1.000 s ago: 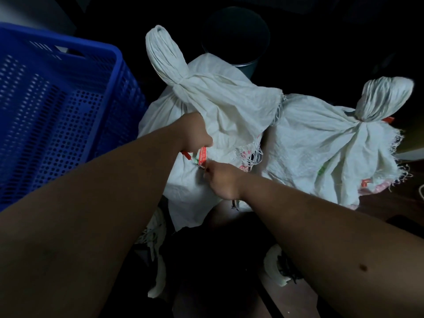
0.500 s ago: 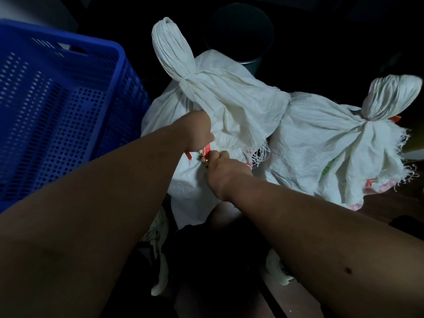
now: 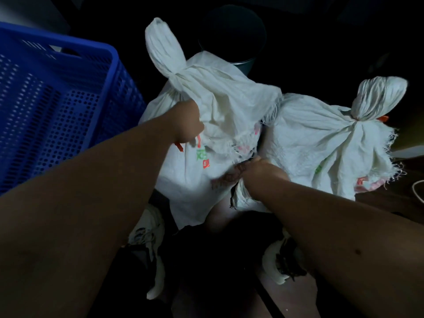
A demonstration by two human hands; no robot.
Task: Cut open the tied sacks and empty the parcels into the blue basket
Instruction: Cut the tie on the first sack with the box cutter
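Two white woven sacks sit mid-frame; the near sack [image 3: 206,125] is limp, crinkled cloth, likely bulky and shifting, best held by bunched fabric below its knotted neck; the left hand [image 3: 187,125] clenches a fold there; the right hand [image 3: 259,171] pinches its frayed lower edge; the second sack [image 3: 332,143] lies right, the perforated plastic blue basket [image 3: 57,92] upper left.

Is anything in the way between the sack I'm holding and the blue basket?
Nothing visible blocks it. The near sack, gripped by the left hand and right hand, sits right beside the blue basket, whose open top is on its left. The second sack is on the opposite side.
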